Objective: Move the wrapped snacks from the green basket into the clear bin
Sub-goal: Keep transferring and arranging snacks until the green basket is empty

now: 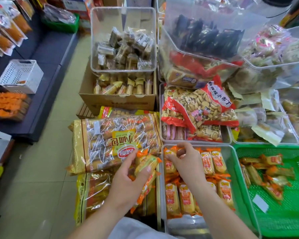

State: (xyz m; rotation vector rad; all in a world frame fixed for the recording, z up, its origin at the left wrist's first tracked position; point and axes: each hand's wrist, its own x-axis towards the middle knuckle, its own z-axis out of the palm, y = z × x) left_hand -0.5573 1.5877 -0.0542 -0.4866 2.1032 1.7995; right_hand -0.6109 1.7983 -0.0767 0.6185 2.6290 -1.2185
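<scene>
Right hand [186, 159] is over the bin's [179, 225] far left corner, fingertips pinching one snack [171, 150] right at the rim. The left hand [128, 180] hovers just outside the bin's left wall, fingers curled round a bundle of snacks [145, 163]. Rows of snacks [185, 199] pack the bin with bare floor at its near edge, and just right of the bin the basket [283, 213] holds loose snacks [269, 176] amid open mesh.

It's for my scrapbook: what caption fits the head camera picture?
Left hand grips wrapped snacks; right hand pinches another in the clear bin, beside the green basket.
</scene>
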